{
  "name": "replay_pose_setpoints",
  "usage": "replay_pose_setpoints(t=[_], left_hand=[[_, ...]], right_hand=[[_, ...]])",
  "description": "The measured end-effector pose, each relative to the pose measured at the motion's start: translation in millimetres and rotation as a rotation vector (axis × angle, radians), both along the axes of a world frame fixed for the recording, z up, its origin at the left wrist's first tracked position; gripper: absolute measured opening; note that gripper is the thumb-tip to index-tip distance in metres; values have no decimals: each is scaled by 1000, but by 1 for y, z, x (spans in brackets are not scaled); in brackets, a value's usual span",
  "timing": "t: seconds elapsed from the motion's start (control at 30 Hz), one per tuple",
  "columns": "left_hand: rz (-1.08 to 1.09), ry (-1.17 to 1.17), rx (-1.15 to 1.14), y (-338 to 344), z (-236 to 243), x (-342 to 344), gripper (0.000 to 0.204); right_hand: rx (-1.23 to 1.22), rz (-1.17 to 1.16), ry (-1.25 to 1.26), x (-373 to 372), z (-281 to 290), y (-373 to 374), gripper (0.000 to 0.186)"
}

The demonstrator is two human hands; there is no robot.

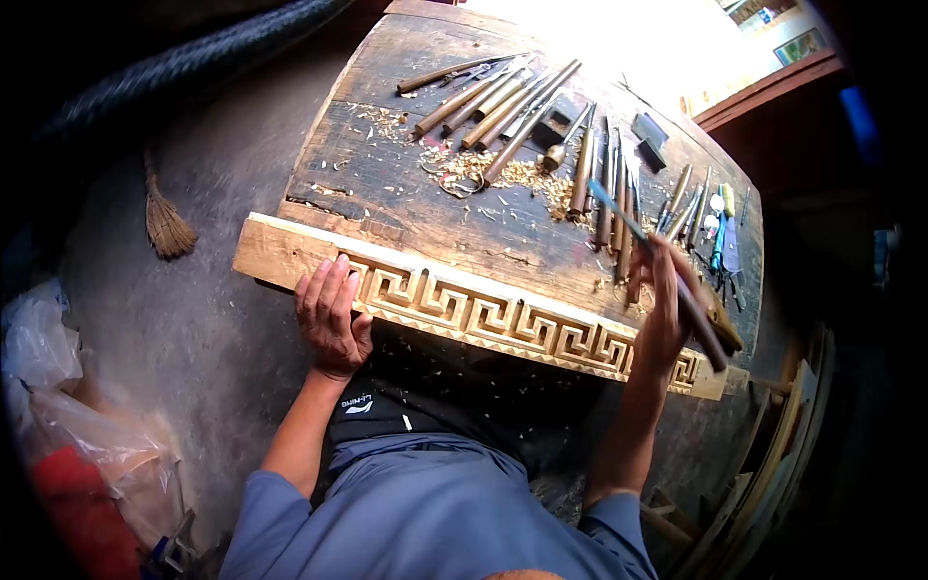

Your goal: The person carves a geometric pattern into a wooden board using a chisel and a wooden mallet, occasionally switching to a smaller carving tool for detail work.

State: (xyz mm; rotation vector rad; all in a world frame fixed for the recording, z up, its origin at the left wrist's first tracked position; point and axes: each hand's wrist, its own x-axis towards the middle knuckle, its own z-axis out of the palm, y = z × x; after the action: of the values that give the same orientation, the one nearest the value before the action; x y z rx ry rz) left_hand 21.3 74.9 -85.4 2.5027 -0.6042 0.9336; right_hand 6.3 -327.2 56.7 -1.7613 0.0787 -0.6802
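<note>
A long pale wooden board (pixel 541 329) carved with a square meander pattern lies along the near edge of the workbench, with a row of small triangles cut along its lower edge. My left hand (pixel 329 309) rests on the board's left part, fingers stretched over the start of the carving and thumb by the near edge. Above the board's right part, my right hand (pixel 659 304) is closed around a carving chisel (pixel 701 324). The chisel's dark wooden handle slants down to the right, and its metal blade points up toward the far left.
Many wood-handled chisels (pixel 483 106) lie across the far side of the worn bench (pixel 387 184), with wood shavings (pixel 522 176) among them. Dark sharpening blocks (pixel 650 155) sit between. A hand broom (pixel 167 222) is at left, plastic bags (pixel 106 425) lower left, timber strips (pixel 783 454) lower right.
</note>
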Motion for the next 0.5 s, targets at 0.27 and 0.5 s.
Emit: replay_pose_setpoints(t=[0.27,0.5], left_hand=[[-133,26,-115,4,0,-43,45],[-303,357,-125,-4,-20,-89,21]], right_hand=[[-89,-46,189,130,-3,-27,49],[-184,-71,332,170,-26,-44,53]])
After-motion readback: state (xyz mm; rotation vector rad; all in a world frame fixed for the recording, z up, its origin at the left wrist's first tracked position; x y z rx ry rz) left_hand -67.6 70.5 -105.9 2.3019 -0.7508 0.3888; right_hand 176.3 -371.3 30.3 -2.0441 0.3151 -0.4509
